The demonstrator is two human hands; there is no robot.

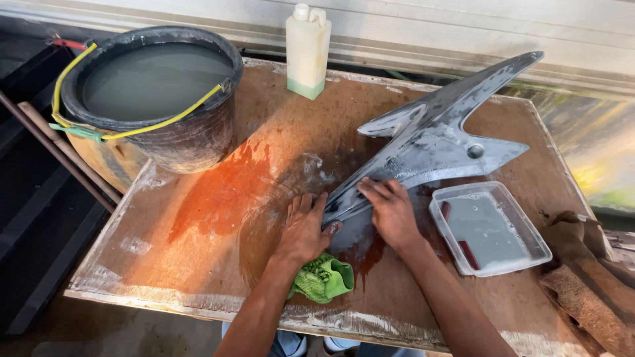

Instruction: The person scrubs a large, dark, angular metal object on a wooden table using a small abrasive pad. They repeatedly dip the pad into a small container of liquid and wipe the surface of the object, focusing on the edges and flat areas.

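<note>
One grey panel (430, 142) lies under two flat hands, left hand (304, 228) and right hand (391, 211).

At frame centre, the left hand (305, 227) and right hand (390, 210) press flat on a grey angular panel (433, 139) on the wet wooden table (198, 244); a green cloth (324, 279) lies just below, a black water bucket (159, 92) upper left.

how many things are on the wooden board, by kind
bucket of water: 1
white bottle: 1
grey pointed panel, under the left hand and right hand: 1
green cloth: 1
clear tray: 1
Total: 5
</note>
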